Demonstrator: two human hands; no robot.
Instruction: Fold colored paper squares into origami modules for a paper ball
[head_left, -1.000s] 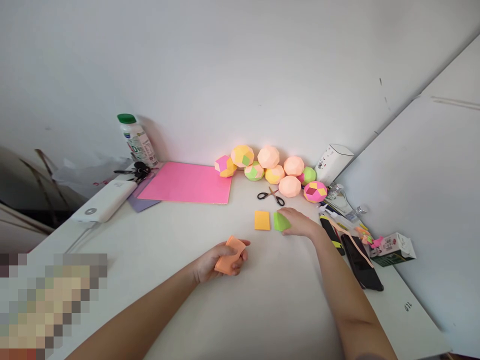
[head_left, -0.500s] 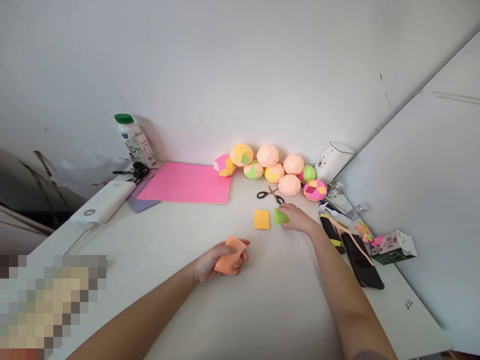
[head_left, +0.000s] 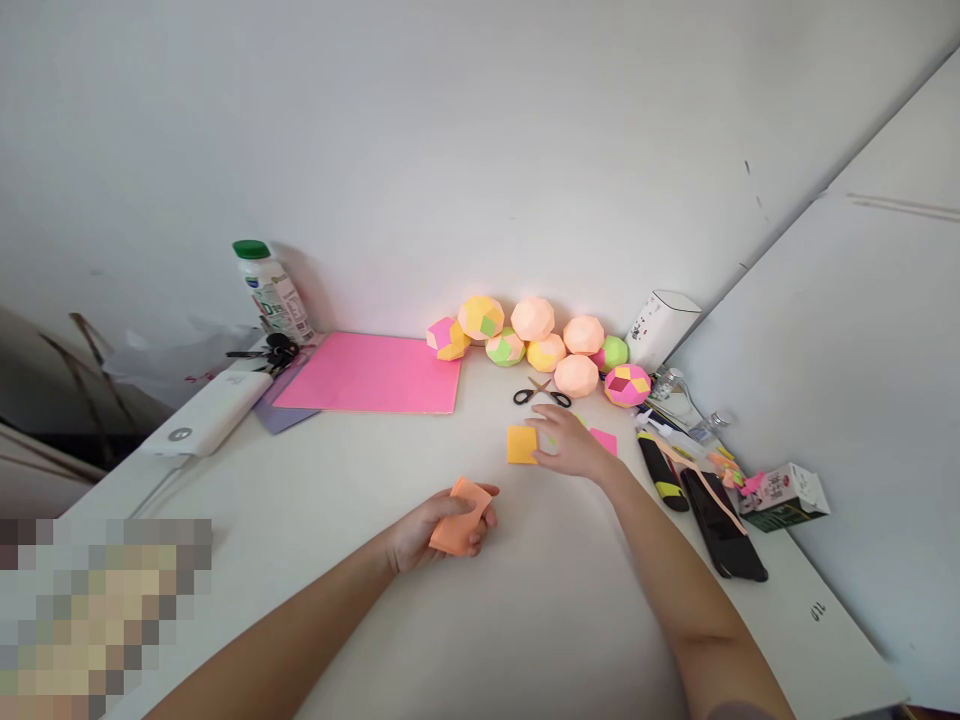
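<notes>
My left hand rests on the white table, fingers curled round a folded orange paper piece. My right hand reaches forward with its fingers flat on the table. It covers the green note pad and its fingertips touch the right edge of the yellow-orange note pad. A pink note pad lies just right of this hand. Black-handled scissors lie a little beyond it.
Several paper polyhedron balls line the wall. A pink sheet, keys, a bottle and a white power bank sit at the left. A dark phone, markers, a white box and a small carton crowd the right.
My right hand moved left from the green pad toward the yellow-orange pad, and a pink pad now shows to its right. My left hand has kept still with the orange piece.
</notes>
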